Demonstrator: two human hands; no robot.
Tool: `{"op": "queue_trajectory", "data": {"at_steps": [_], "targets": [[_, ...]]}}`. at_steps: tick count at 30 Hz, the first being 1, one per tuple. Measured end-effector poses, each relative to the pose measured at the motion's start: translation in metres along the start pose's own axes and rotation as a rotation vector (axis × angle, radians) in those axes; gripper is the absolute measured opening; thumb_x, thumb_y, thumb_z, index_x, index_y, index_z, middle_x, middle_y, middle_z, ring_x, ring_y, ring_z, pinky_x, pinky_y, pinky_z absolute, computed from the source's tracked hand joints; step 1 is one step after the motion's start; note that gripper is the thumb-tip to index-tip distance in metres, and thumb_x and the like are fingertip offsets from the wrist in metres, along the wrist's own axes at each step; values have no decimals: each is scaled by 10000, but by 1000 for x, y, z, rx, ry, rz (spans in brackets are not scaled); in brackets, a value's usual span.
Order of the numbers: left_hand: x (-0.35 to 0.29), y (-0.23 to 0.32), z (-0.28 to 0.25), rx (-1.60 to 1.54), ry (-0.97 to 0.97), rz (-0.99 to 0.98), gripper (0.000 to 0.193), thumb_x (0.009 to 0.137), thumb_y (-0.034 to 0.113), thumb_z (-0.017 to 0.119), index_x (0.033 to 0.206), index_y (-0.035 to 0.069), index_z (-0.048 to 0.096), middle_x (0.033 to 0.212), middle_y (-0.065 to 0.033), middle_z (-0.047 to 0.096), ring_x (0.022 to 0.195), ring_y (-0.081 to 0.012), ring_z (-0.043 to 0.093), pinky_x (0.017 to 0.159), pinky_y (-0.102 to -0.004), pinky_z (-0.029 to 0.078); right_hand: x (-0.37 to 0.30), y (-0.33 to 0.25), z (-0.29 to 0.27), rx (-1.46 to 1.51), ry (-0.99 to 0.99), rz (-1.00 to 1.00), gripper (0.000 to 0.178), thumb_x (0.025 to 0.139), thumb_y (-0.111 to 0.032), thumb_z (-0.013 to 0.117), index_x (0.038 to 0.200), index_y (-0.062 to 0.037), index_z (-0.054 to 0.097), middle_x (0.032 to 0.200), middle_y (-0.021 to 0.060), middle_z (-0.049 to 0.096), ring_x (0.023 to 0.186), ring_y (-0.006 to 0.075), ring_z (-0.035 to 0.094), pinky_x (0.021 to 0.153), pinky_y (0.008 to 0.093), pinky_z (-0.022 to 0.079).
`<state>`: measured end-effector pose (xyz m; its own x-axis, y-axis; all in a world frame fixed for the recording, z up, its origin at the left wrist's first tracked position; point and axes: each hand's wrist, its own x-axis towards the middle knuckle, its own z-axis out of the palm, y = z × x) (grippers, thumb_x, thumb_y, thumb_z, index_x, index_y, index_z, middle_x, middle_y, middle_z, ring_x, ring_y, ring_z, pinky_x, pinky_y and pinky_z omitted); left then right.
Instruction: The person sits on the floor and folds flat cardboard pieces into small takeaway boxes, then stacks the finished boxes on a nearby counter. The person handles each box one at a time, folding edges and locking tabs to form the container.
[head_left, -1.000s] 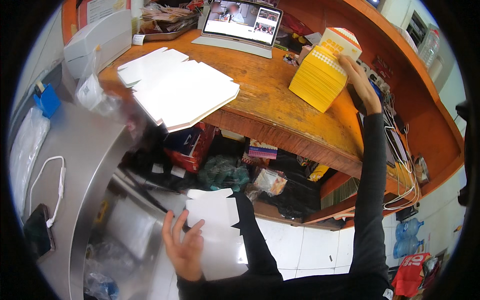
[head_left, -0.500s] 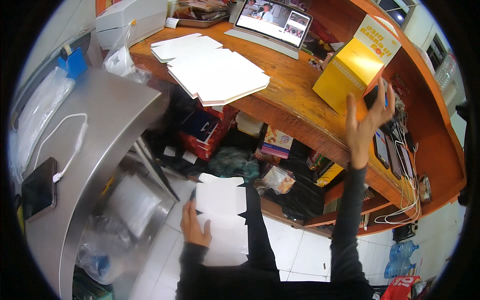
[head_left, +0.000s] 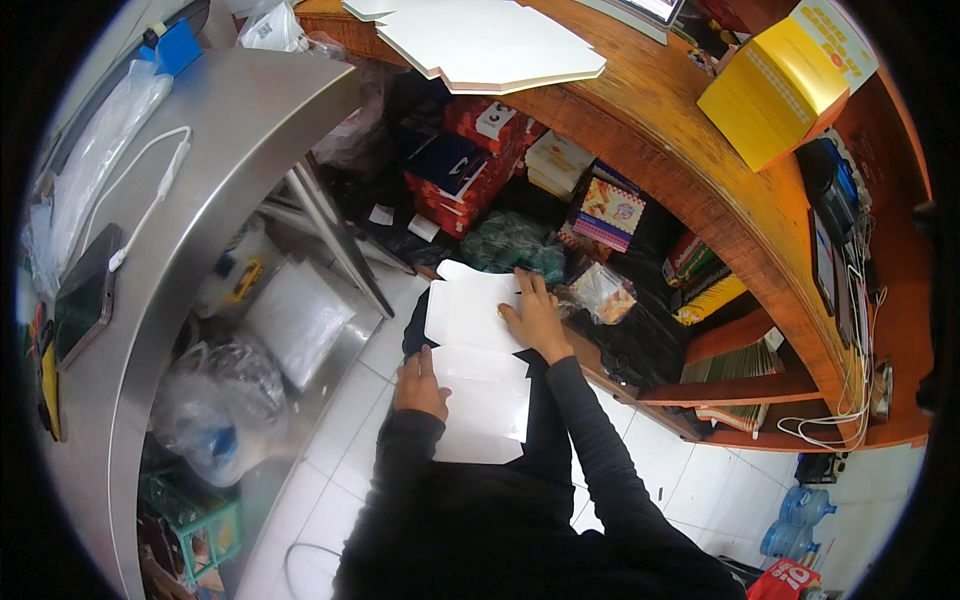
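Note:
A flat white cardboard box blank [head_left: 482, 395] lies across my lap, creased between an upper and a lower panel, its upper panel tilted and a flap raised at the far left. My left hand [head_left: 422, 388] grips the left edge of the lower panel. At the upper panel's right edge, my right hand [head_left: 537, 318] grips the board, thumb on its face and fingers along the side. A folded yellow box [head_left: 775, 95] stands on the wooden desk [head_left: 640, 110] at the upper right. More white blanks [head_left: 490, 45] are stacked at the desk's near edge.
A metal table [head_left: 235, 150] on the left carries a phone [head_left: 88, 300] with a white cable. Red boxes [head_left: 455, 200] and booklets [head_left: 608, 212] sit under the desk. Loose cables [head_left: 855, 350] hang at the right, above blue water bottles [head_left: 800, 520].
My right hand has come down from beside the yellow box to the blank's upper right edge. The view has tilted down, and the blank's upper panel has shifted.

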<state>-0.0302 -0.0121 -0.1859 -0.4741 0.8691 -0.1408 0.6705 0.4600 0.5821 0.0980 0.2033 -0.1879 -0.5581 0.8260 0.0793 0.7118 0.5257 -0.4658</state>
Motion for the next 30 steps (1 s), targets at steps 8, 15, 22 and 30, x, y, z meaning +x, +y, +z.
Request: {"op": "queue_trajectory", "data": {"at_steps": [8,15,22,30], "targets": [[-1,4,-6,-49,-11,-19,753,700,69,790,1351,-16,421,1288,-209,491,1182,-392,466,1003,-422,415,-14,-8,-6,-55,264,-132,410,774,-82,700,1174,-55,613,1202,170,557,1092,358,545,919,424,441],[5,3,-25,-173,121,-13,679,747,142,783,1329,29,452,1272,-204,510,1184,-370,499,964,-415,442,-11,-14,-25,267,431,-167,53,866,-68,632,911,-60,605,913,64,603,904,221,551,808,322,417],[19,44,-60,-590,341,271,481,813,94,738,1244,14,541,1105,-170,621,1032,-300,628,870,-347,502,-46,-29,-86,1236,135,-37,92,969,-119,580,1026,-77,520,889,-36,516,828,44,477,746,182,369],[-1,98,-92,-437,525,536,335,758,-77,665,1066,50,701,856,-93,669,728,-194,661,631,-268,516,-94,-97,-114,930,439,-78,289,904,-218,655,1056,-25,503,934,53,550,792,121,518,745,248,406]]}}
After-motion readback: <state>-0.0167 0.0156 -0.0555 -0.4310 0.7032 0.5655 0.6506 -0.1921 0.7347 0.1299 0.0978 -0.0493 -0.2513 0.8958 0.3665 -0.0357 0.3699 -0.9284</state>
